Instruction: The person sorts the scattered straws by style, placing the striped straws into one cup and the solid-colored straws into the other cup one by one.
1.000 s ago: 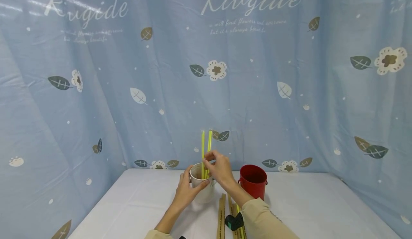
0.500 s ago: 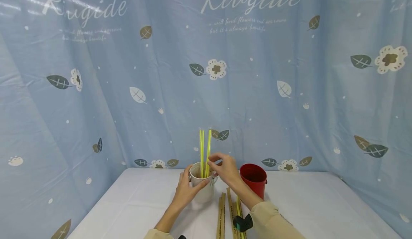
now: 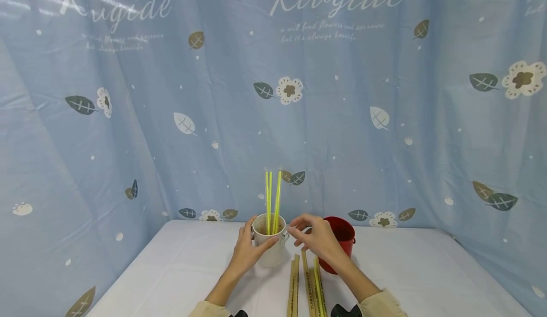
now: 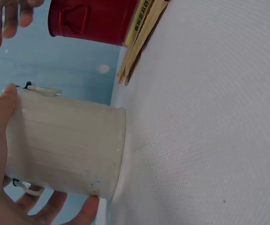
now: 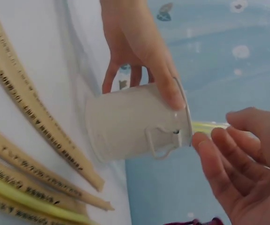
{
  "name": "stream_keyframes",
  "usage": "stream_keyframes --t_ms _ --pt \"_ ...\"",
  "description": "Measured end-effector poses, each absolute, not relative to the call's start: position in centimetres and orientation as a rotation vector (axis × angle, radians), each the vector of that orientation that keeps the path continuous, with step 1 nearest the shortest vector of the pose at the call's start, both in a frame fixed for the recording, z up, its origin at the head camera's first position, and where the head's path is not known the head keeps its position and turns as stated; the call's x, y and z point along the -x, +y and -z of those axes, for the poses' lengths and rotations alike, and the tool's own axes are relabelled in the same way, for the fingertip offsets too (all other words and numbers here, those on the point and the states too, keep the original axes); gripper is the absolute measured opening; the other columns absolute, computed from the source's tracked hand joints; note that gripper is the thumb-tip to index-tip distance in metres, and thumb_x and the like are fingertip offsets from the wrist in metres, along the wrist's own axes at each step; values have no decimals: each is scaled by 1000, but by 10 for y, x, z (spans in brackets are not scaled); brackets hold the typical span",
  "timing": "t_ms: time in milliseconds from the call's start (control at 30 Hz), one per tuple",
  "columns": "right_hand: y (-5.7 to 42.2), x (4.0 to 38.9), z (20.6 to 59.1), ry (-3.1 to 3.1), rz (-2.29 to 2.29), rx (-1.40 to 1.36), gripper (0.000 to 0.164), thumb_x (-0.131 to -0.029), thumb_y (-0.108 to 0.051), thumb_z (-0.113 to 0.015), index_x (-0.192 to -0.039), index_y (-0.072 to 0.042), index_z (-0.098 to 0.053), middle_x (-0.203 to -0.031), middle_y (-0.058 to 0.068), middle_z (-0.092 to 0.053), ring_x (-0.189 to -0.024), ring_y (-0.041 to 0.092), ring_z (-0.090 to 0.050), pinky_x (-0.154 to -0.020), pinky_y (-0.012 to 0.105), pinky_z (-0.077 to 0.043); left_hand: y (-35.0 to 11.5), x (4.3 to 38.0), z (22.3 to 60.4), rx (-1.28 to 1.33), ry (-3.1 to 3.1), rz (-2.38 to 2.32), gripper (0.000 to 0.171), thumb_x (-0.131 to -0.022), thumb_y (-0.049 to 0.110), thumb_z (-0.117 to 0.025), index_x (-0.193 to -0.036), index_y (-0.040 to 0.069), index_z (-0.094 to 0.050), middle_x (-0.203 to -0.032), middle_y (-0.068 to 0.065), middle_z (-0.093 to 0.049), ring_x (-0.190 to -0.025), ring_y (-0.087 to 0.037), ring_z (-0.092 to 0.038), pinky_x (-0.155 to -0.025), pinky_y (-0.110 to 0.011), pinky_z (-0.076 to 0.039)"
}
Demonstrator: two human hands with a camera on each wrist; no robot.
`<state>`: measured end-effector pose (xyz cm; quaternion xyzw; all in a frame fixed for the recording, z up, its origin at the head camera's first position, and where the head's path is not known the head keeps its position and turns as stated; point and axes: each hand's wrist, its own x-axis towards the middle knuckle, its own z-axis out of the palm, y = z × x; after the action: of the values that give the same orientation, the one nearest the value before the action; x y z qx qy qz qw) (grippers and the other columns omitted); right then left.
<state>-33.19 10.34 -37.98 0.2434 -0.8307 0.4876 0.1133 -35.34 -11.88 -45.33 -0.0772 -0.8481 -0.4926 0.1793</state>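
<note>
Three yellow straws (image 3: pixel 271 202) stand upright in a white bucket (image 3: pixel 269 243) near the back middle of the white table (image 3: pixel 179 269), their tops well above its rim. The left hand (image 3: pixel 247 251) grips the bucket, thumb on the rim's near side and fingers wrapped behind the wall. The right hand (image 3: pixel 315 236) hovers just to the right of the bucket with fingers loosely bent and holding nothing; its fingertips (image 5: pixel 205 145) are close to the rim, not touching it. A red bucket (image 3: pixel 339 241) sits just beside the white one on the right, partly behind the right hand. In front of both buckets, several paper-wrapped straws (image 3: pixel 294 284) and one bare yellow one lie side by side on the table. A blue curtain (image 3: pixel 128 117) printed with leaves and flowers hangs behind.
</note>
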Motion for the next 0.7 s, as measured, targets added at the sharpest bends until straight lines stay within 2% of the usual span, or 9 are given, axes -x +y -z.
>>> stream_keyframes --t_ms 133,233,500,700 --pt "115 326 387 -2496 -1443 -696 18 -91 -25 -71 -99 -9 -69 -85 9 -72 -64 21 -70 -53 32 -57 -119 353 453 215 -2399 1392 92 -78 56 -76 -152 25 -30 -138 -15 -45 -122 -35 -54 -92 -57 -48" --pt "121 323 392 -2541 -1430 -694 16 -90 -21 -71 -97 -7 -69 -83 11 -71 -62 22 -70 -52 30 -57 -119 353 453 223 -2393 1395 91 -79 54 -76 -152 25 -31 -137 -16 -45 -122 -36 -54 -93 -58 -47" --pt "133 313 407 -2711 -1297 -627 13 -87 -18 -73 -92 -7 -69 -74 6 -71 -57 20 -67 -50 25 -54 -119 354 454 238 -2384 1379 90 -79 53 -77 -151 25 -31 -135 -16 -46 -121 -37 -55 -92 -59 -48" --pt "141 305 418 -2841 -1161 -526 16 -83 -18 -78 -89 -5 -71 -68 0 -67 -51 14 -63 -50 24 -51 -119 354 454 234 -2387 1393 90 -79 54 -76 -152 25 -31 -137 -16 -46 -122 -36 -54 -93 -59 -47"
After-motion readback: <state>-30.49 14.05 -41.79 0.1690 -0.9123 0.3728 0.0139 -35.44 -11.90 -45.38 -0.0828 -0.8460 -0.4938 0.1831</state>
